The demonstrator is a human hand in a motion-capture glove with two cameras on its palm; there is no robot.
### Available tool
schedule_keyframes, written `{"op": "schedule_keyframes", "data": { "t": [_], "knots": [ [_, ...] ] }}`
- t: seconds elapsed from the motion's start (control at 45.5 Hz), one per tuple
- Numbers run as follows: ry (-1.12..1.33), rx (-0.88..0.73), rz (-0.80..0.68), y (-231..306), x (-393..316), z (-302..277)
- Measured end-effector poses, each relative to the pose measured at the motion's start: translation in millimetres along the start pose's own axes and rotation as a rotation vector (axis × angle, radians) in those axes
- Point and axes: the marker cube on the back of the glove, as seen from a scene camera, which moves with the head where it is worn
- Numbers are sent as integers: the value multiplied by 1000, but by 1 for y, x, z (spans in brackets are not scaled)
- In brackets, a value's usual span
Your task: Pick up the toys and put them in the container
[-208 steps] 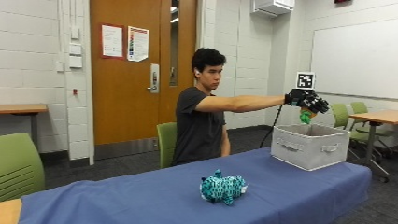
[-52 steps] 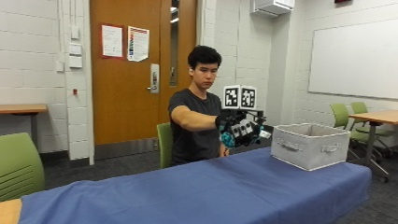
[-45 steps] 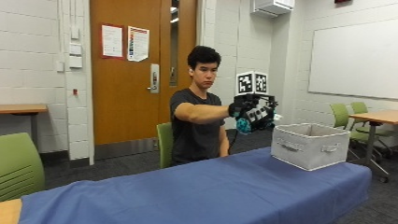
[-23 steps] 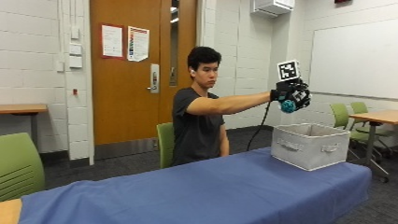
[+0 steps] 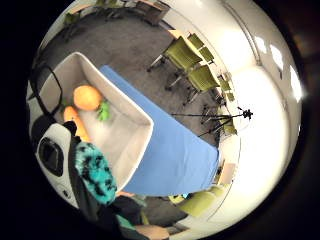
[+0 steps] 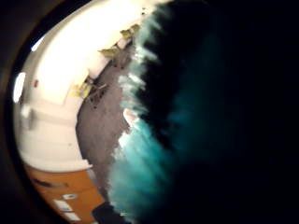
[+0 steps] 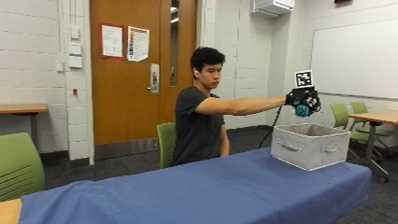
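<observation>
My gloved right hand (image 7: 302, 98) is stretched out at shoulder height, above the grey fabric container (image 7: 309, 147) at the right end of the blue-clothed table (image 7: 205, 186). Its fingers are curled round a teal and black plush toy (image 7: 302, 111), which hangs clear of the container's rim. In the little finger side palm view the plush toy (image 5: 95, 172) sits by the palm, over the near wall of the container (image 5: 135, 145). Inside lie a round orange toy (image 5: 87, 97) and an orange carrot-like toy (image 5: 75, 122) with a green part. Teal fur (image 6: 140, 158) fills the thumb side palm view.
The person sits behind the table on a green chair (image 7: 165, 142). Another green chair (image 7: 18, 165) stands at the left end. A wooden table (image 7: 376, 116) and green chairs (image 7: 354, 114) are to the right of the container. The cloth left of the container is bare.
The hand has swung from in front of the chest out to the right and up, carrying the teal plush toy over the container. Earlier that toy lay on the cloth.
</observation>
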Motion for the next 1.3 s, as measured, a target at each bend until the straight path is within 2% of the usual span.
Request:
{"op": "schedule_keyframes", "data": {
  "t": [0.132, 0.22, 0.308, 0.374, 0.44, 0.506, 0.616, 0.66, 0.726, 0.814, 1.144, 1.298],
  "knots": [
    [59, -152, 73, 5, 10, 17],
    [85, -183, 129, 8, 18, 24],
    [120, -174, 52, 20, 25, 22],
    [56, -149, 24, 28, 2, 18],
    [94, -128, 55, 38, -23, 17],
    [200, -117, 107, 58, -13, 20],
    [-11, -123, -34, 94, 0, 12],
    [16, -115, 22, 105, 16, 13],
    [187, -92, 184, 119, 55, 16],
    [211, -64, 267, 146, 87, 13],
    [192, -38, 374, 229, 164, 19],
    [175, -47, 391, 242, 175, 25]
  ]
}}
